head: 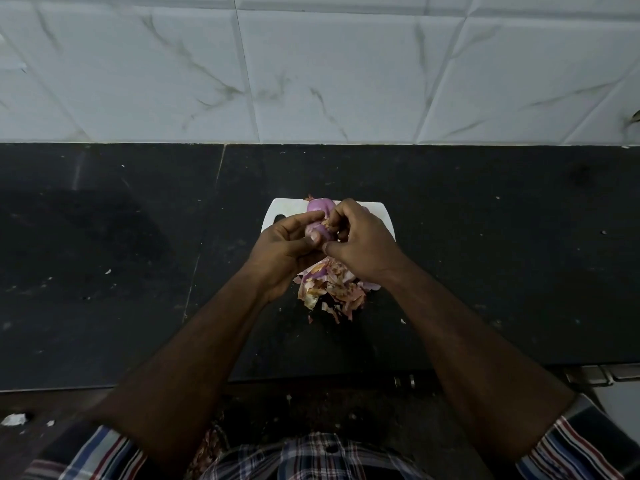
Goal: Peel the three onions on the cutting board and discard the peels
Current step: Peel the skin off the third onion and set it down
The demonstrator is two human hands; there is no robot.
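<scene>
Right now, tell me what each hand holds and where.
Left hand cradles the onion from below; right hand pinches loose peel at its top.

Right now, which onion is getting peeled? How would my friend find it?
Find the white cutting board on the black counter. Just above it, the left hand and right hand meet around one purple onion. Unlike the bare onion lying behind, it carries a papery flake.

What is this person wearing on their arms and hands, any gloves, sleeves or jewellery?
No gloves, rings or watch show: the left hand and right hand are bare, as are both forearms. Short plaid shirt sleeves, striped blue, red and white, end near the elbows.
</scene>
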